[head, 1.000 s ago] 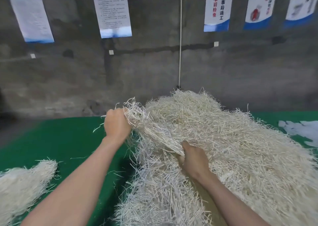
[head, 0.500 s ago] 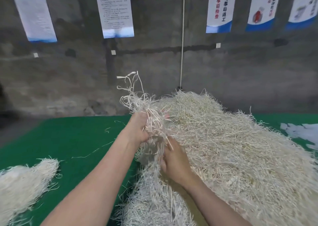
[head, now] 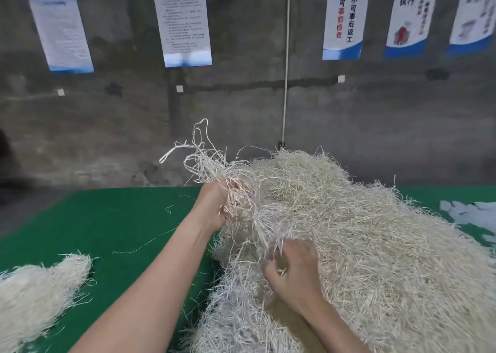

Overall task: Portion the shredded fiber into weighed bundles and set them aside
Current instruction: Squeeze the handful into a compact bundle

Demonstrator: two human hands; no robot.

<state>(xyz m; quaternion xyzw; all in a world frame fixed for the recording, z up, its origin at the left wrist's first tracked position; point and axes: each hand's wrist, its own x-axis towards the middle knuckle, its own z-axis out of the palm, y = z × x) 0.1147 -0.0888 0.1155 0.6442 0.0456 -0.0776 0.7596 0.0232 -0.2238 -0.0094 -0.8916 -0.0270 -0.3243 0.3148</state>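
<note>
As hands (head: pixel 214 207) clutch: stringy, tangled fiber (head: pixel 375 245).

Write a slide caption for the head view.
Both hands, left and right, pull a handful from the fiber heap.

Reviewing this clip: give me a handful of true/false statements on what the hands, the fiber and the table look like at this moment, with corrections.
1. The left hand has its grip closed on a tuft of strands raised at the big pile's left edge. True.
2. The right hand rests flat on the bare green table top. False: it is dug into the large fiber pile, fingers curled in strands.
3. A smaller fiber heap lies apart at the table's left edge. True.
4. A scale stands between the two heaps. False: only green surface and stray strands show there.
5. The wall posters all hang over the left heap. False: they span the whole wall.
</note>
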